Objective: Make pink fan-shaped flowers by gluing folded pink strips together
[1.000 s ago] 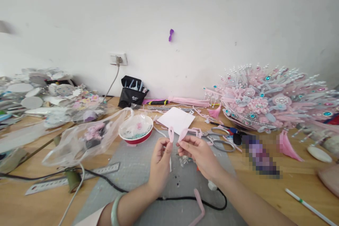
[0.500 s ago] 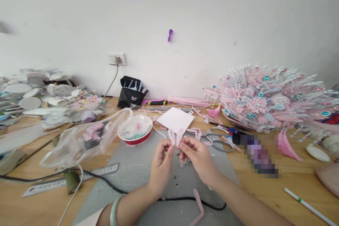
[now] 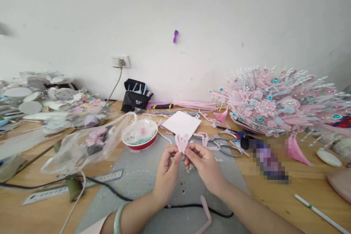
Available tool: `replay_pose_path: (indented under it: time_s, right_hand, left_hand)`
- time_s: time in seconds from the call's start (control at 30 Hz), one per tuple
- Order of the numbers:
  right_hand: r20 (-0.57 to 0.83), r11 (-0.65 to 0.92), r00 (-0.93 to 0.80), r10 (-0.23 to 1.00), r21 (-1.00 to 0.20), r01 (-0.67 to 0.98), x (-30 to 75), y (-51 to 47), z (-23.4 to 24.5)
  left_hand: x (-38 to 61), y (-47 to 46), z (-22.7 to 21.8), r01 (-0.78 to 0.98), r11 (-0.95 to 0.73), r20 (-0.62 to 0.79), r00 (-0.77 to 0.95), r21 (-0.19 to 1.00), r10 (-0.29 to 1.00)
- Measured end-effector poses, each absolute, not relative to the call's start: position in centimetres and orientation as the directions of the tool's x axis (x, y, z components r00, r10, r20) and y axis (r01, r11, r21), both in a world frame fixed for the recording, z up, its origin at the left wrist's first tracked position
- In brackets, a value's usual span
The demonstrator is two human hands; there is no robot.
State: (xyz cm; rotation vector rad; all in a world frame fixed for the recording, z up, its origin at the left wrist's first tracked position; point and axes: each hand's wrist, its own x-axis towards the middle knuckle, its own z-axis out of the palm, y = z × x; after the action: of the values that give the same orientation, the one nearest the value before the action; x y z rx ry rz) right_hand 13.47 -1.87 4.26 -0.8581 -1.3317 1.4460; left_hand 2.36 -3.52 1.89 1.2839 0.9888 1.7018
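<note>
Above the grey cutting mat, my left hand and my right hand each pinch one small pink pipe-cleaner loop. The two loops stand upright, side by side and touching, just above my fingertips. A pale green bangle circles my left wrist. Another bent pink pipe cleaner lies on the mat near my right forearm, next to a black cable.
A red bowl of beads, a white card and scissors lie beyond my hands. A large pink beaded ornament fills the right. A plastic bag, metal ruler and craft clutter sit left on the wooden table.
My hands have drawn together, bringing the two pink loops from a small gap apart to touching each other. The rest of the table is unchanged.
</note>
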Motion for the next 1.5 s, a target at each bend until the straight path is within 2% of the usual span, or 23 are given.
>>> replay_pose_path:
  time_s: [0.67,1.03,1.23,1.5]
  right_hand:
    - [0.092,0.036,-0.338,0.937,-0.985,-0.169,13.7,-1.8,4.6]
    - [0.023,-0.108,-0.352,0.936,-0.932,-0.347,13.7,-1.6,4.8]
    - [-0.097,-0.256,-0.405,0.909,-0.897,-0.360,14.1,-1.4,5.2]
    - [-0.099,-0.282,-0.452,0.887,-0.889,-0.359,14.3,-1.3,5.5]
  left_hand:
    - [2.1,-3.2,1.5,-0.151,-0.403,0.387,-0.124,0.903,0.914]
    - [2.0,-3.1,1.7,-0.168,-0.411,0.396,-0.117,0.896,0.911]
    - [2.0,-2.8,1.6,-0.216,-0.380,0.373,-0.071,0.900,0.925]
    - [1.9,-3.0,1.7,-0.204,-0.355,0.351,-0.053,0.912,0.935]
